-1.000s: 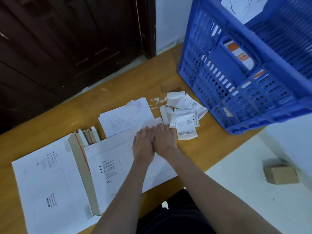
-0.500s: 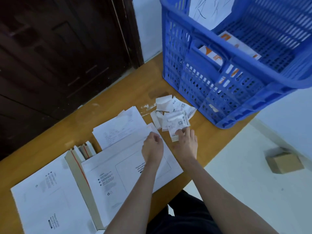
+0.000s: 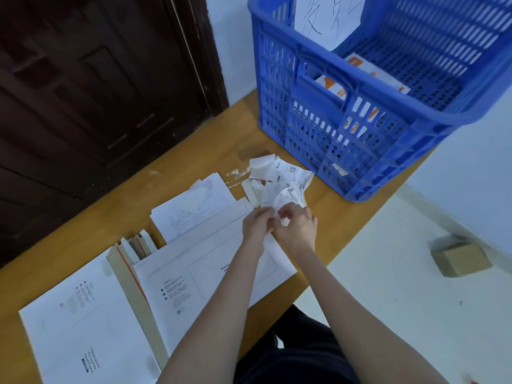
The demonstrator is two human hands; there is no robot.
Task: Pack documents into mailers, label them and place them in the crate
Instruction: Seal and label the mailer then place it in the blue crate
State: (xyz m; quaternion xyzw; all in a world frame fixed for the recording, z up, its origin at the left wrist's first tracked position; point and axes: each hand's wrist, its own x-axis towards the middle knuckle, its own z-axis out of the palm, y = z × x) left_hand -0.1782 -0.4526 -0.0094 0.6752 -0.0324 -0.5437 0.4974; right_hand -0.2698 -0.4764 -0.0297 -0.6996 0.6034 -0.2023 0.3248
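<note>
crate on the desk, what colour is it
Blue, with perforated plastic walls. The crate shows best in the head view, the only view.

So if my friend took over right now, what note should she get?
Left hand and right hand both pinch one white label, over the label pile.
White mailer lies flat on the table, no label visible on it yet. Documents lie behind it.
Blue crate already holds some orange-marked mailers.
Left: stick the label on, put the mailer in the crate.
</note>
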